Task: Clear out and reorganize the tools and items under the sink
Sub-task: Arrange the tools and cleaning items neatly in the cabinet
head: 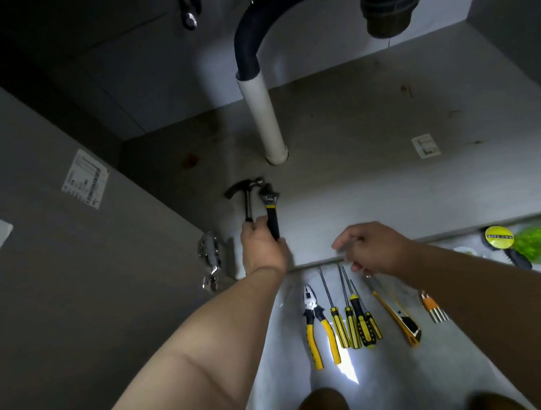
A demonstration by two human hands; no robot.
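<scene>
Left grip holds hammer and wrench together, right grip loose and empty: best set both flat, heads aligned.

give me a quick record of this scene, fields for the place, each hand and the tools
place: cabinet floor under the sink, white drain pipe standing on it
left hand: inside the cabinet, grips hammer and wrench by their handles
right hand: holds nothing, fingers loosely curled, above the cabinet's front edge
row on floor outside: pliers, screwdrivers, utility knife
far right: round yellow-and-black item, kind unclear
</scene>
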